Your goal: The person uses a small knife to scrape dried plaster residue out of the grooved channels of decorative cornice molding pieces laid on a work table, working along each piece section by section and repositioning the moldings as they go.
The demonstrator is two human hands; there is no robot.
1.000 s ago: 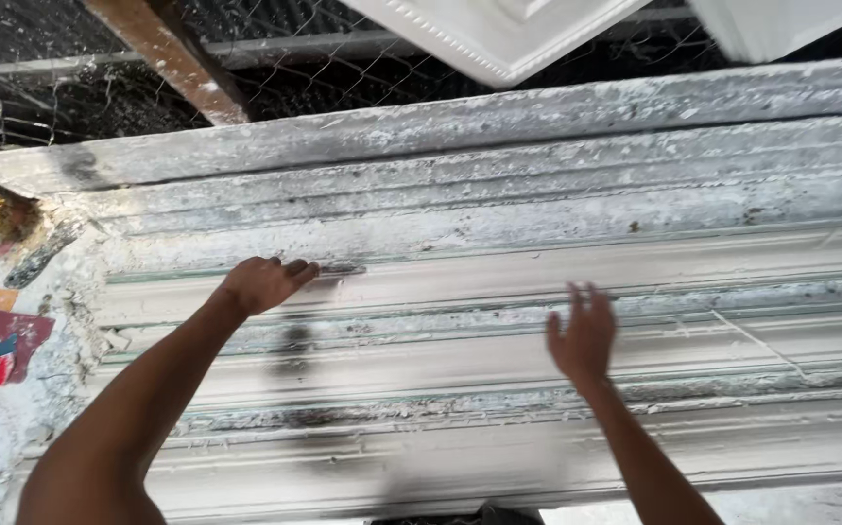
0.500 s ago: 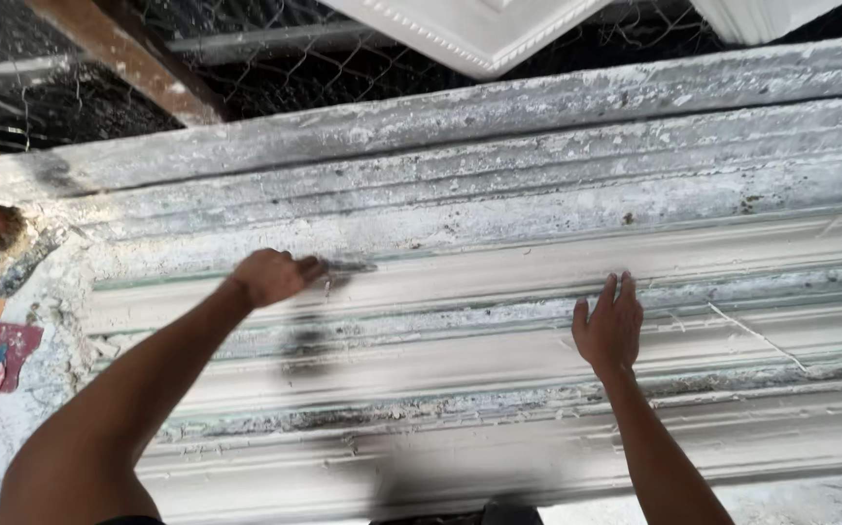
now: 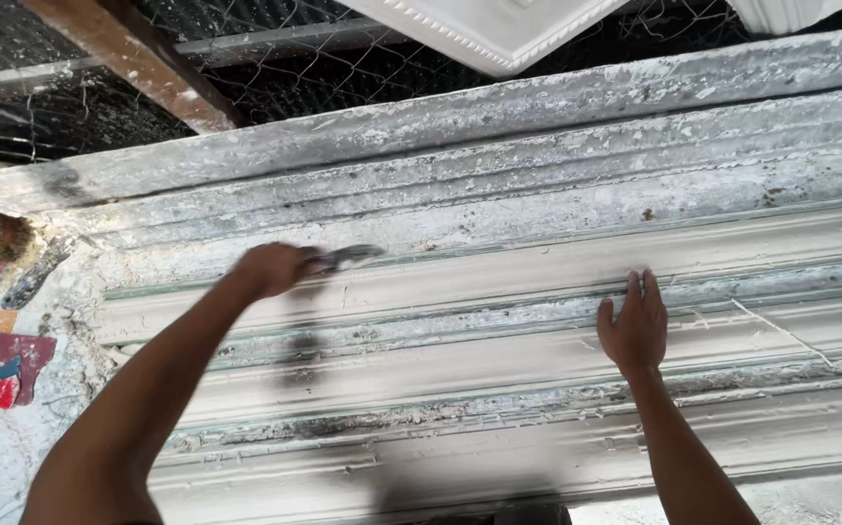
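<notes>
left hand [image 3: 270, 268] gripping scraper [image 3: 343, 259] on plaster cornice mould [image 3: 498, 292]; right hand [image 3: 633, 326] open, flat on it. risk: blade gouges wet plaster.

No packages, labels, signs or screens visible in this view.

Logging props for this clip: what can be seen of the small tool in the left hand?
The tool is small, greyish and metallic-looking, motion-blurred, so its exact kind cannot be told. Only the end sticking out rightward from the closed left hand shows; the rest is hidden in the grip. It lies roughly level, over the upper pale band of the long, plaster-caked moulding form; whether it touches that surface is unclear. The right hand rests flat on the form, well apart from it.
</notes>
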